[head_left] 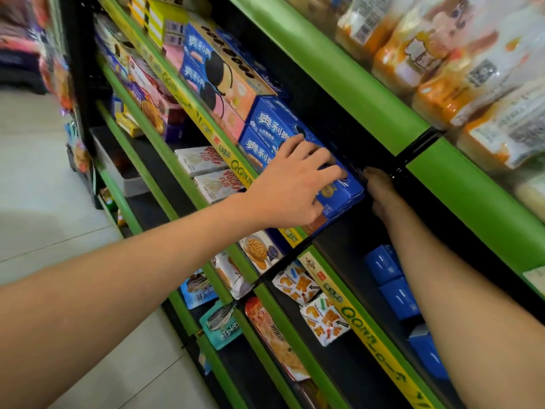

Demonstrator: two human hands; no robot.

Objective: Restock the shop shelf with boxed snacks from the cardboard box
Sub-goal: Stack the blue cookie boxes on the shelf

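Shelving (pixel 348 87) with green front rails and black decks runs from far left to near right, over pale floor tiles (pixel 44 187). On the middle deck the left hand (pixel 295 184) rests with fingers spread and curled over the near end of a blue boxed snack (pixel 342 190), beside more blue boxes (pixel 271 125). The right hand (pixel 380 190) reaches into the dark shelf just right of that box; I cannot tell its grip. Orange bagged snacks (pixel 442 69) fill the top deck.
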